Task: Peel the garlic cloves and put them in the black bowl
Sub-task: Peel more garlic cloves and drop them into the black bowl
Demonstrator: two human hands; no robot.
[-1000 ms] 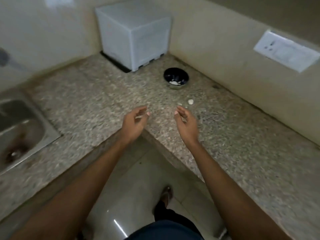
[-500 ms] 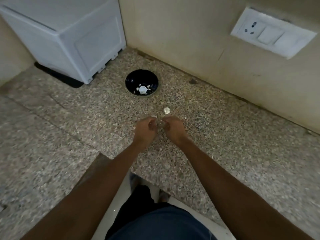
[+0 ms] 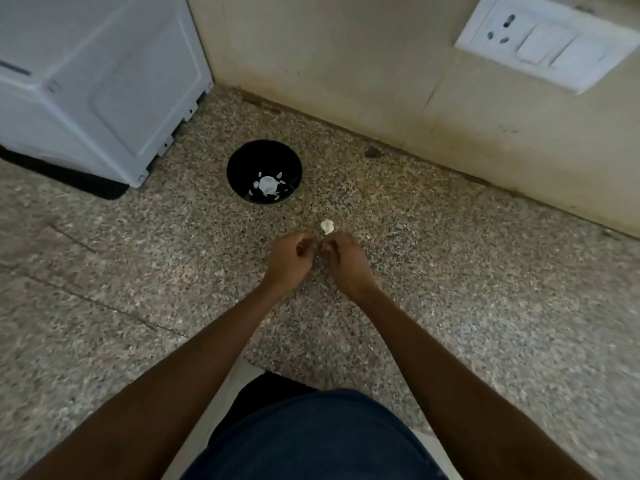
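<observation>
- Here, a speckled granite countertop (image 3: 467,271) fills most of the head view and runs back to a beige wall (image 3: 329,64).
- A white boxy appliance (image 3: 90,74) stands at the back left, on a dark mat (image 3: 86,183).
- A white switch-and-socket plate (image 3: 543,39) is fixed to the wall at the upper right.
- The black bowl (image 3: 264,172) sits on the counter near the appliance's front corner, with a pale peeled clove and a few white scraps inside.
- The left hand (image 3: 289,259) and right hand (image 3: 346,261) are curled and meet fingertip to fingertip over the counter, in front of the bowl. They seem to pinch something small between them, perhaps a clove, but it is hidden and I cannot tell.
- One loose garlic clove (image 3: 327,226) lies on the counter just beyond the right hand's fingertips, between the hands and the bowl.
</observation>
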